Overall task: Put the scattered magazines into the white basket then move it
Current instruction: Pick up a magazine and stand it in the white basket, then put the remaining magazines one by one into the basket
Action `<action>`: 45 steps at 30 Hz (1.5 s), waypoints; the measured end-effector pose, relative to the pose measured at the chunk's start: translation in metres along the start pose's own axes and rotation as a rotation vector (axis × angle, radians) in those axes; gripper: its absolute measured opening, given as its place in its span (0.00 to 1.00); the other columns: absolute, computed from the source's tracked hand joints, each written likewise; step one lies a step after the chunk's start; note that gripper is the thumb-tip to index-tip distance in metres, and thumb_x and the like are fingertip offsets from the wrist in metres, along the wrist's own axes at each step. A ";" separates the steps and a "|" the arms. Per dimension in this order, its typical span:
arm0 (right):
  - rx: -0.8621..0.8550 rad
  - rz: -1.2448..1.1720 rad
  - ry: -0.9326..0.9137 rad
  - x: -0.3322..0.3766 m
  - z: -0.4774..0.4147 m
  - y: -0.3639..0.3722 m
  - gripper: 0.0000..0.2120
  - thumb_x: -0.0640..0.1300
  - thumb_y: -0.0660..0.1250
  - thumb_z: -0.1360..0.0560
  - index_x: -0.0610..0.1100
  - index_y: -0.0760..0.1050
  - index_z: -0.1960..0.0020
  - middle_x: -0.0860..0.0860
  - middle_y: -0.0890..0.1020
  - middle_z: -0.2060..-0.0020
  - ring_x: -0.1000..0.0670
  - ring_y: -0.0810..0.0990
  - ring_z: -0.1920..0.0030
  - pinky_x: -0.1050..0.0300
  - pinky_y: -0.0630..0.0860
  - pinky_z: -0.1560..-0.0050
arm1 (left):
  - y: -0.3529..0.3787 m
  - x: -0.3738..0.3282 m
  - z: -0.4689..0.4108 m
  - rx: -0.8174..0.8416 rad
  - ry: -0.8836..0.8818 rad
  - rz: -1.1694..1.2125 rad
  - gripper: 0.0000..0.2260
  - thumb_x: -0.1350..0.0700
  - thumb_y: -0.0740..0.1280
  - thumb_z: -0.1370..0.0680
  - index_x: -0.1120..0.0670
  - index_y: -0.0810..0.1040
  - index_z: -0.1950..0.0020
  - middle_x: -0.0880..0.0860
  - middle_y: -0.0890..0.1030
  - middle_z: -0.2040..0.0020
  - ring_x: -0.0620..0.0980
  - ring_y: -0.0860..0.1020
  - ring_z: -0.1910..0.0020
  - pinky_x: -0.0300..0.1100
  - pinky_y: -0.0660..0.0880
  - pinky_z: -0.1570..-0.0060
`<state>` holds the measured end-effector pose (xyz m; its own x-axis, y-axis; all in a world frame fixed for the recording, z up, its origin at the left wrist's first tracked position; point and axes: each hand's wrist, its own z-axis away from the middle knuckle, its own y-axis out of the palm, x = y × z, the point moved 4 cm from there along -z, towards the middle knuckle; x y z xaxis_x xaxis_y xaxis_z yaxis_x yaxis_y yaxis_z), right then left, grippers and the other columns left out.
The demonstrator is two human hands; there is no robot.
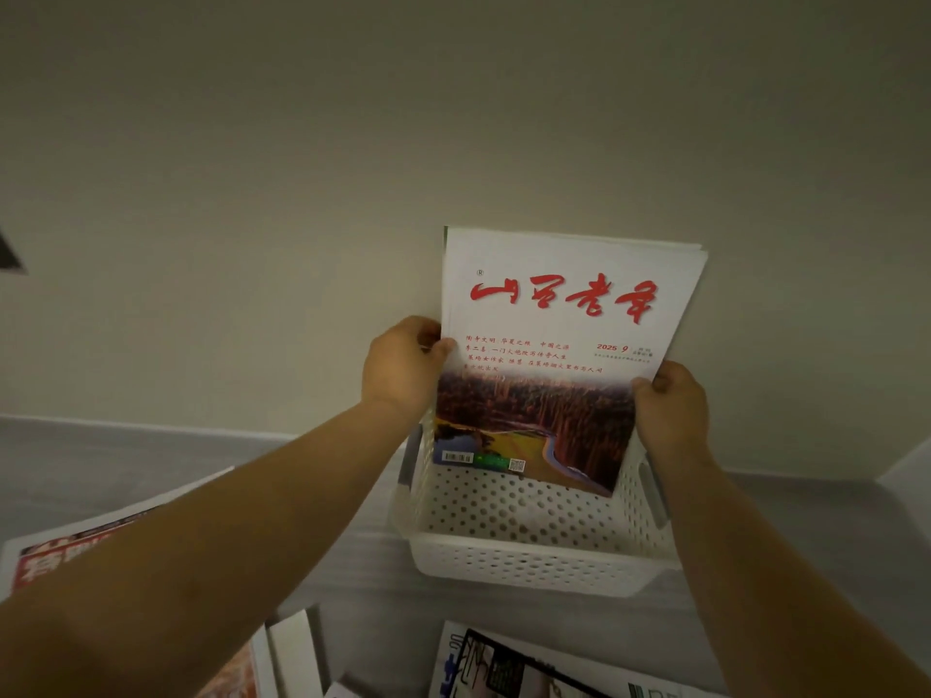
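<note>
A stack of magazines [559, 345], its front cover white with red brush lettering and a reddish landscape photo, stands upright with its lower edge inside the white perforated basket [534, 561]. My left hand [403, 367] grips the stack's left edge. My right hand [672, 413] grips its right edge. The basket sits on a grey surface close to the wall. More magazines lie scattered nearer to me: one with red print [55, 556] at the left and one with dark print [509, 667] at the bottom.
A plain pale wall [453, 118] rises right behind the basket. The grey surface [75, 471] stretches left and right of it. A white booklet [294, 652] lies at the bottom between my forearms.
</note>
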<state>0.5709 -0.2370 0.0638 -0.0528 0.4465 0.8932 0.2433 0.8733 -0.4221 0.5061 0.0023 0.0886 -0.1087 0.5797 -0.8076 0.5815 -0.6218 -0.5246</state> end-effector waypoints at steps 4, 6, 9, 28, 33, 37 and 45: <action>0.006 0.006 -0.079 0.005 -0.001 0.001 0.12 0.35 0.58 0.25 0.35 0.71 0.43 0.38 0.78 0.42 0.40 0.76 0.44 0.54 0.70 0.49 | -0.006 0.006 -0.004 -0.035 -0.034 0.037 0.11 0.61 0.63 0.25 0.61 0.77 0.45 0.60 0.81 0.46 0.57 0.79 0.51 0.41 0.72 0.51; 0.005 0.006 -0.138 0.009 0.001 0.001 0.12 0.35 0.59 0.25 0.36 0.71 0.43 0.38 0.79 0.44 0.41 0.77 0.46 0.57 0.69 0.50 | -0.010 0.011 -0.007 -0.056 -0.056 0.018 0.10 0.60 0.63 0.25 0.61 0.78 0.46 0.60 0.82 0.47 0.55 0.78 0.53 0.40 0.70 0.52; -0.013 0.040 -0.148 0.011 0.002 0.000 0.12 0.36 0.59 0.25 0.36 0.71 0.42 0.38 0.79 0.44 0.40 0.77 0.46 0.58 0.68 0.50 | -0.010 0.013 -0.009 -0.044 -0.070 -0.018 0.10 0.58 0.63 0.25 0.60 0.79 0.47 0.59 0.82 0.47 0.52 0.76 0.54 0.39 0.68 0.53; 0.043 0.158 -0.174 -0.011 0.127 -0.059 0.18 0.38 0.65 0.28 0.38 0.70 0.38 0.39 0.74 0.39 0.41 0.72 0.39 0.58 0.64 0.44 | -0.093 0.051 0.144 0.375 -0.040 -0.129 0.13 0.54 0.62 0.24 0.53 0.75 0.40 0.53 0.76 0.38 0.43 0.73 0.49 0.30 0.66 0.50; 0.441 0.534 -0.178 -0.057 0.212 -0.060 0.23 0.47 0.65 0.27 0.43 0.67 0.35 0.43 0.68 0.31 0.42 0.63 0.31 0.49 0.59 0.31 | -0.147 0.098 0.244 0.429 -0.227 -0.124 0.07 0.58 0.65 0.26 0.49 0.78 0.50 0.52 0.79 0.45 0.41 0.73 0.54 0.25 0.66 0.58; 0.797 0.989 -0.171 -0.102 0.236 -0.074 0.36 0.69 0.46 0.30 0.50 0.50 0.28 0.52 0.50 0.25 0.49 0.49 0.26 0.52 0.49 0.26 | -0.159 0.113 0.314 0.466 -0.548 0.281 0.05 0.57 0.73 0.33 0.48 0.80 0.63 0.51 0.83 0.56 0.52 0.81 0.53 0.42 0.78 0.50; 0.664 0.956 -0.118 -0.119 0.266 -0.080 0.28 0.59 0.45 0.23 0.51 0.39 0.27 0.48 0.41 0.25 0.46 0.40 0.26 0.46 0.40 0.27 | -0.102 0.073 0.361 0.530 -0.535 0.192 0.11 0.57 0.57 0.22 0.49 0.71 0.41 0.50 0.75 0.41 0.42 0.74 0.48 0.32 0.65 0.49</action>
<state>0.2998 -0.3082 -0.0498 -0.2208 0.9616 0.1628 -0.3195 0.0864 -0.9436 0.1483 -0.0823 -0.0142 -0.4980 0.1872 -0.8467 0.1813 -0.9324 -0.3127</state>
